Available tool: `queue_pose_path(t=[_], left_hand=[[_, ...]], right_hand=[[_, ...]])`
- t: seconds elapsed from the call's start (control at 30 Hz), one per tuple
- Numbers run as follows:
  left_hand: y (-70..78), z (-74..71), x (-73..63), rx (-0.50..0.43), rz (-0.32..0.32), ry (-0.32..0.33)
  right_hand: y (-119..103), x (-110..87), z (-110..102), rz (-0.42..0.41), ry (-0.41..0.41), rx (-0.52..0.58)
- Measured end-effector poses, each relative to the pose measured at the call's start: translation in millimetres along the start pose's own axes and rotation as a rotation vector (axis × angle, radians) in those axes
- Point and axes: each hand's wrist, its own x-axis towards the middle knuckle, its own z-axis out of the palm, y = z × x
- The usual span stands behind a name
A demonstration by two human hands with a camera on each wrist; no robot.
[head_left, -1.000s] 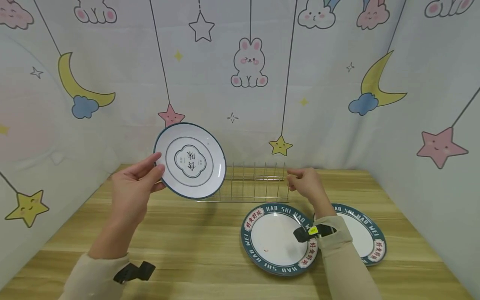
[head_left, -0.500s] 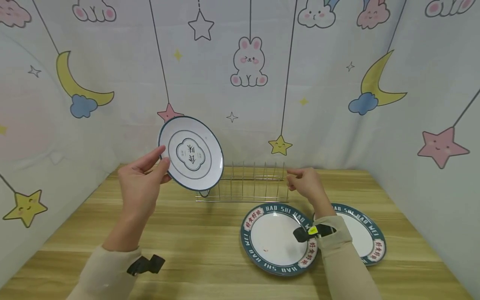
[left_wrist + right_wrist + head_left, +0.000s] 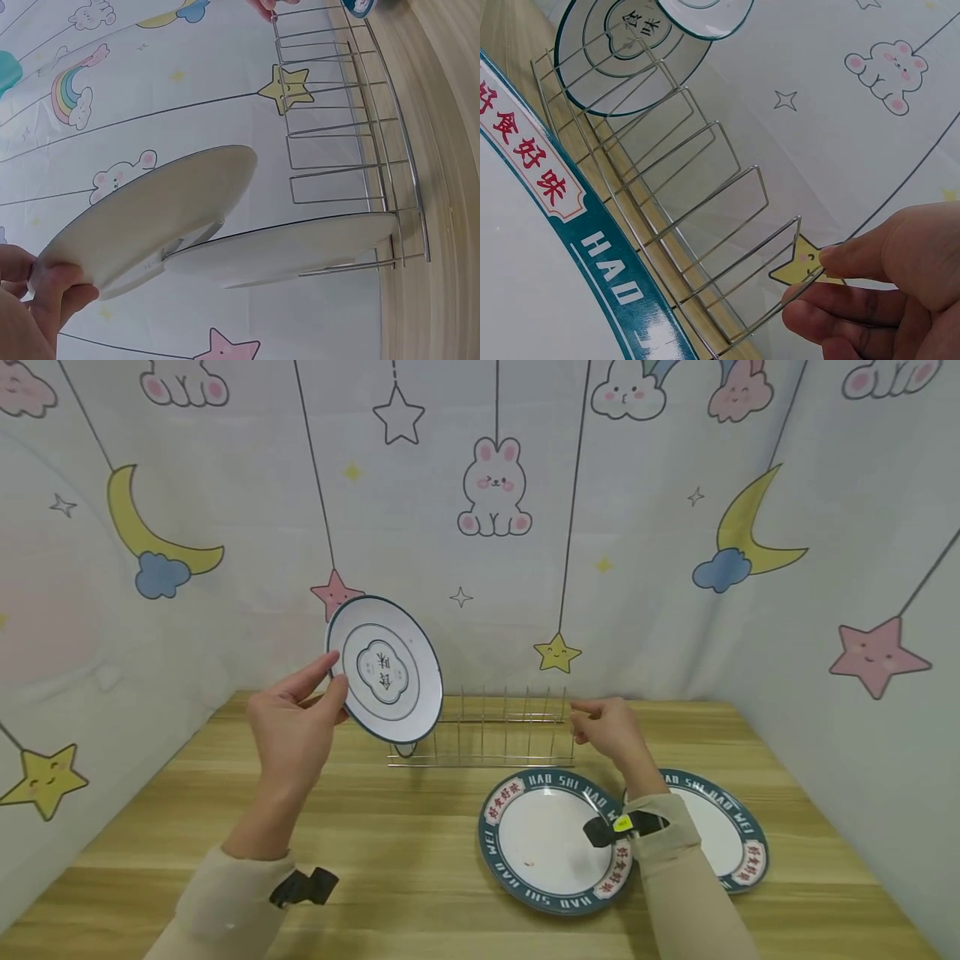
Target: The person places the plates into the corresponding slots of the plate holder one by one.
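My left hand (image 3: 296,731) pinches the rim of a small white plate (image 3: 384,668) with a dark blue edge, thumb in front. It is tilted above the left end of a wire dish rack (image 3: 480,766). A second small plate (image 3: 300,247) stands in the rack's left end; in the head view the held plate hides most of it. In the left wrist view the two plates overlap, and I cannot tell whether they touch. My right hand (image 3: 611,731) pinches the end wire of the rack at its right, thumb against fingers, as the right wrist view shows (image 3: 885,292).
In front of the rack a large plate (image 3: 551,843) with a green lettered rim lies on the wooden table (image 3: 390,877). Another large plate (image 3: 723,827) lies to its right, partly under the right forearm. A printed cloth (image 3: 420,543) hangs behind the table.
My left hand has moved right and slightly up with the small plate, which has turned more edge-on. The bottom of the plate in the rack has come into view. The right hand stays on the rack.
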Motion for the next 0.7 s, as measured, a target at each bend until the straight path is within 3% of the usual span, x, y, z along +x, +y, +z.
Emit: queue_pose_path(t=[0.23,0.7], left_hand=[[-8.6,4.0,2.1,0.073,0.126,0.036],[-16.3,14.0,12.1,0.178,0.271,0.145]], right_hand=[[0.8,-0.1,1.3,0.002,0.002,0.000],[-0.8,-1.0,0.3,-0.037,0.008,-0.008]])
